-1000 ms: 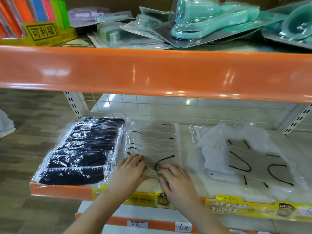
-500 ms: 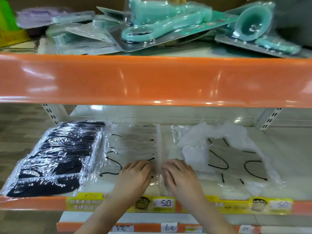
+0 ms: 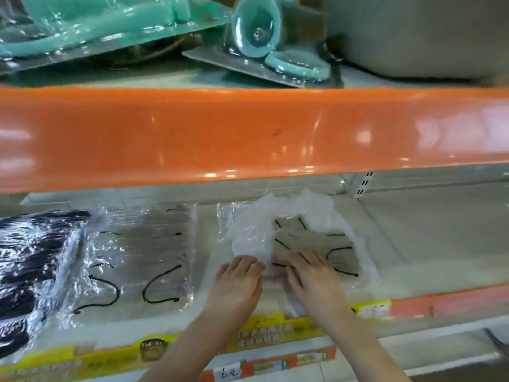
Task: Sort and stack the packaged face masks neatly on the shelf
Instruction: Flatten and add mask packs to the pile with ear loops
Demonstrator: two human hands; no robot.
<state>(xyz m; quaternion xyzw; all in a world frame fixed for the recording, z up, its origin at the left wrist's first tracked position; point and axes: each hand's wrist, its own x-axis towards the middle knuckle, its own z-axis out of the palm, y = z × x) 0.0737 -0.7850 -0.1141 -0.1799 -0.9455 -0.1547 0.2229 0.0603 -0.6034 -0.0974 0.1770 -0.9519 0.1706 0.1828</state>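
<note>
Loose grey face masks with black ear loops, in crumpled clear packets (image 3: 311,232), lie in an untidy pile on the lower shelf (image 3: 427,244). My left hand (image 3: 237,282) curls its fingers over the pile's near left edge. Close beside it, my right hand (image 3: 311,279) grips the near packet with bent fingers, blurred by motion. To the left lies a flat, aligned stack of the same grey masks (image 3: 137,257). A stack of black packaged masks (image 3: 35,271) lies at the far left.
The upper shelf's orange front edge (image 3: 248,133) hangs low over the working space. Teal blister-packed goods (image 3: 256,31) sit on top of it. Yellow price strips (image 3: 264,332) run along the lower shelf's front. An upright bracket (image 3: 363,183) stands at the back right.
Both hands left the aligned grey stack and moved right onto the untidy pile. The view has swung right with them.
</note>
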